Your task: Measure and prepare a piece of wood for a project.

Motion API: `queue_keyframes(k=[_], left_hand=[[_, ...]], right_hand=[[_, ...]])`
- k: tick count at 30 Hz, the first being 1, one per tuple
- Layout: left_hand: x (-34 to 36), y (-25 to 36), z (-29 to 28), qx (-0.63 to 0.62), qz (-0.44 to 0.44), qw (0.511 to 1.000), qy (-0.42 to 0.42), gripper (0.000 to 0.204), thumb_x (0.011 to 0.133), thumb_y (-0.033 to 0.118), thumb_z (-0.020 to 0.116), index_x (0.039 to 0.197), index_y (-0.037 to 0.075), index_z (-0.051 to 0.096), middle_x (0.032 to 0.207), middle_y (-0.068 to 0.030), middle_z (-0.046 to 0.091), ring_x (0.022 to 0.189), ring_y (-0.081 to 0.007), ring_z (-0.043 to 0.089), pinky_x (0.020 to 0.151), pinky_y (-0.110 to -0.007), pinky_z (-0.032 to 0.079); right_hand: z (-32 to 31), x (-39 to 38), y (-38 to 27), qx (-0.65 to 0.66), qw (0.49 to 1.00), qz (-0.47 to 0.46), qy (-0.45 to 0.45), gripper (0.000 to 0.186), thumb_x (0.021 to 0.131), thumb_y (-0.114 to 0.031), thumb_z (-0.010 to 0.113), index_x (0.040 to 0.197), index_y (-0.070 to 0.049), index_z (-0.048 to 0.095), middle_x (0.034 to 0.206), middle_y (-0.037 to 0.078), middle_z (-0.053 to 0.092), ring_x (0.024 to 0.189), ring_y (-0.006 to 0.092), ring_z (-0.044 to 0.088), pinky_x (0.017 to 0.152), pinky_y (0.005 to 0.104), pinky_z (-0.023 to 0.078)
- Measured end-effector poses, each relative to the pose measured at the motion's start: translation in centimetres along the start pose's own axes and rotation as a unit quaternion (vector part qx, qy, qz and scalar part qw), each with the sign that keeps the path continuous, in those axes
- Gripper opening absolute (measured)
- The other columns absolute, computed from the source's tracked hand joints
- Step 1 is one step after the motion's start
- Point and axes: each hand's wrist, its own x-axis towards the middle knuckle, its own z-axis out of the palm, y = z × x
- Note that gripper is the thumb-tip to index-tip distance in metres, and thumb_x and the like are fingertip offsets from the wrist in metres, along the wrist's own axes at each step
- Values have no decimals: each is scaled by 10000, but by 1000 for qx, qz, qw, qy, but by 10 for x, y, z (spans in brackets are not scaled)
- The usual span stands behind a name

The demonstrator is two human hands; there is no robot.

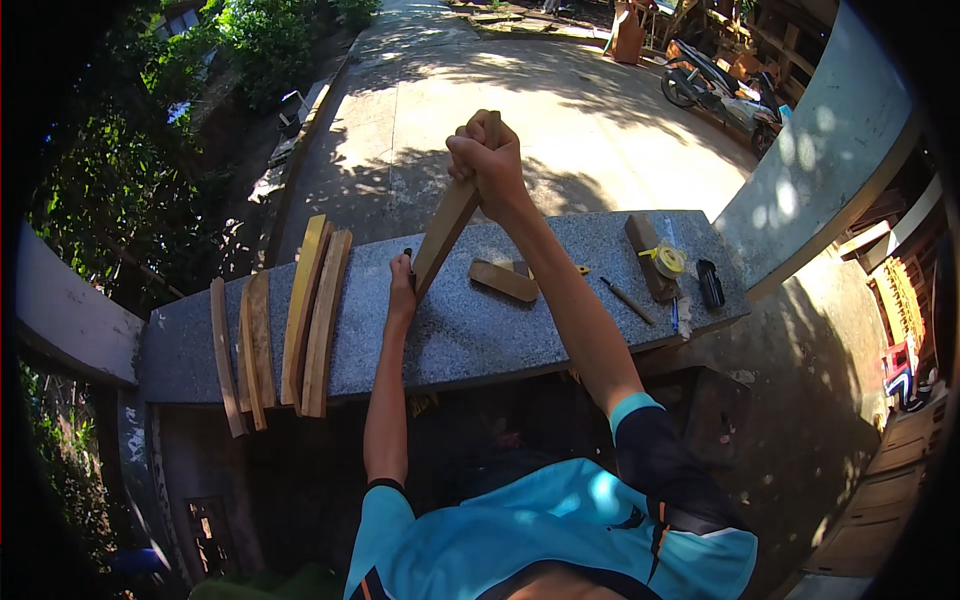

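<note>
In front of me a wooden strip [447, 228] stands tilted over the grey stone slab [370, 345]. My right hand [490, 165] is closed around its upper end. Beside its lower end is my left hand [401, 290], fingers closed on a small dark object [409, 256] that is mostly hidden; its kind does not show. A short wooden block [504, 280] lies on the slab just right of the strip, and a small yellow-tipped item [583, 269] shows past my right forearm.
Several long wooden strips [327, 325] lie at the slab's left, overhanging its near edge. At right are a brown block [648, 250], a tape roll [668, 261], a dark pen-like rod [628, 301] and a black object [710, 284]. Beyond stands a motorbike [715, 90]; a pale curved pillar [820, 150] rises right.
</note>
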Motion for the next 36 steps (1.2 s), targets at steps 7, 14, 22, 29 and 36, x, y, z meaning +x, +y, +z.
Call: queue_keyframes(k=[7,14,22,29,36], left_hand=[[-3,61,57,-168,152,973,-42,524,926,378,384,1309,44,255,1263,-87,351,1153,-178,354,993,-297,258],[21,-36,6,-74,24,996,-45,517,937,370,331,1312,18,283,1272,-144,412,1160,-224,400,945,-328,317],[18,-12,10,68,122,989,-43,528,929,416,322,1273,16,341,1191,-140,463,1074,-239,460,916,-343,341],[12,-36,8,119,42,992,-4,466,918,384,359,1187,13,444,1069,-159,536,990,-265,519,880,-345,373],[-3,-24,11,293,102,950,-38,447,887,342,436,1175,1,470,1132,-206,529,1058,-353,499,896,-398,377]], right_hand=[[-12,-2,2,-40,999,17,11,291,729,22,576,686,-141,339,575,-31,376,451,64,372,445,223,351],[-28,-5,3,41,999,9,34,293,736,5,557,692,-151,313,574,-31,352,469,66,352,452,230,349],[-56,-1,2,39,996,13,82,289,747,17,529,690,-150,300,567,-24,345,466,79,357,449,240,343],[-85,-32,-9,64,995,12,75,290,768,25,503,672,-150,292,560,-30,309,471,83,340,481,250,352],[-159,-108,-2,122,970,4,209,282,784,4,554,659,-152,355,587,-20,369,504,97,384,512,267,387]])
